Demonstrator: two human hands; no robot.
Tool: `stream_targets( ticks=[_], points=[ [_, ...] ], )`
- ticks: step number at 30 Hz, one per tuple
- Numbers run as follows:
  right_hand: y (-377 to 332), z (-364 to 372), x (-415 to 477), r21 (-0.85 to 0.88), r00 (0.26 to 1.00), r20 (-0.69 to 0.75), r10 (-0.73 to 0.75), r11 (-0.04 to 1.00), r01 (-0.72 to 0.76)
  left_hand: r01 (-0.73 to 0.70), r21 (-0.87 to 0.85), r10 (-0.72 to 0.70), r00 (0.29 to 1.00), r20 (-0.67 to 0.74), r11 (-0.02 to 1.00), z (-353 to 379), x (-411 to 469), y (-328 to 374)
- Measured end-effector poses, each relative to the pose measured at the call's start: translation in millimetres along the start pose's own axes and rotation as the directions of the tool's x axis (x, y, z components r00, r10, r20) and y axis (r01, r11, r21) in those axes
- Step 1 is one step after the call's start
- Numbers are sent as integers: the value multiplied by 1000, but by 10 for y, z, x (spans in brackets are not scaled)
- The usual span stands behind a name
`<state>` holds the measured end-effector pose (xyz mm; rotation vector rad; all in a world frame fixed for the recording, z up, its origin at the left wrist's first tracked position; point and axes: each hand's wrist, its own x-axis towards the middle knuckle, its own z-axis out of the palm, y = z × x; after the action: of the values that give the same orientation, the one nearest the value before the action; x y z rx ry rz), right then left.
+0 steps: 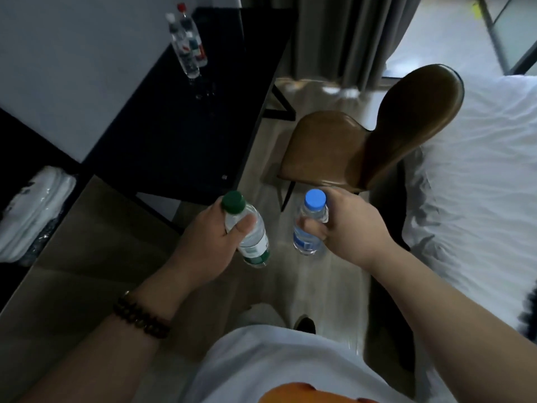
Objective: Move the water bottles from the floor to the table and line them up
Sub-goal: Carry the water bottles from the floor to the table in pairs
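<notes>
Left hand (207, 238) grips green-cap bottle (247, 228), right hand (345, 228) grips blue-cap bottle (309, 225), both above floor near table (174, 135). Look full: heavyish, thin walls prob. flex, slick; hold mid-body.

We see our left grip (207, 238) curled round a green-capped bottle (257, 242) and our right grip (347, 228) round a blue-capped bottle (305, 241), both above the floor (328, 280) beside a brown chair (334, 144). Two bottles (190, 50) stand close together on the black surface (174, 132).
</notes>
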<state>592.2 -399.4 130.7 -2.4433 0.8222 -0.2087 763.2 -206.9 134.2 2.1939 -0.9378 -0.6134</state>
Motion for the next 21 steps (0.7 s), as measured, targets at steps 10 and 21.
stream_targets(
  ticks=[10,21],
  points=[
    [266,-134,1474,10,999,35,-38,999,37,13,-14,-14,996,-92,1000,-52,1304,-19],
    [243,-343,3073,-43,995,57,-87,995,89,-21,-37,16,991,-130,999,-376,2925,52]
  ],
)
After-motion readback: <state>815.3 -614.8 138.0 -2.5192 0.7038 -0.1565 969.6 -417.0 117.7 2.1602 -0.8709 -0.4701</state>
